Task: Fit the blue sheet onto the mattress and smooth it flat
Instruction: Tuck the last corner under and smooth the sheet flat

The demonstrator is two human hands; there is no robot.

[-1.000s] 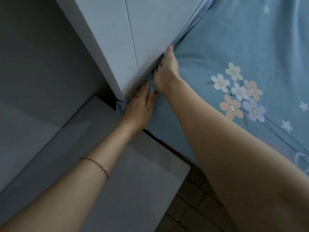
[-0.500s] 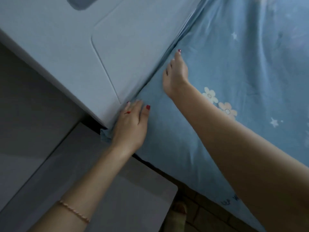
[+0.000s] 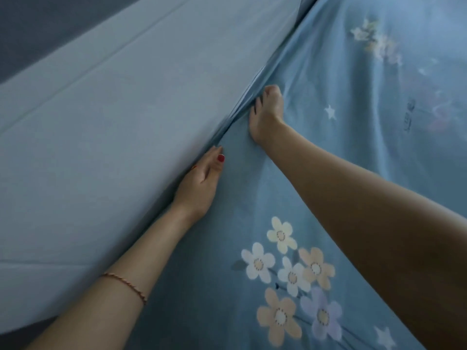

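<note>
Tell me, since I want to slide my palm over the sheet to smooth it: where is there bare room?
Free: the blue sheet right of the right hand, up to the faint flower print. Also the strip between both forearms, above the flower cluster. Crowded: the seam along the pale panel, where the left hand and right hand tuck bunched fabric.

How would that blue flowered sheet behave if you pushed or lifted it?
Probably floppy: the blue sheet bunches into folds where the right hand tucks it against the pale headboard. Likely light, since it ripples near the left hand. It would probably slide and wrinkle rather than hold a shape.
</note>
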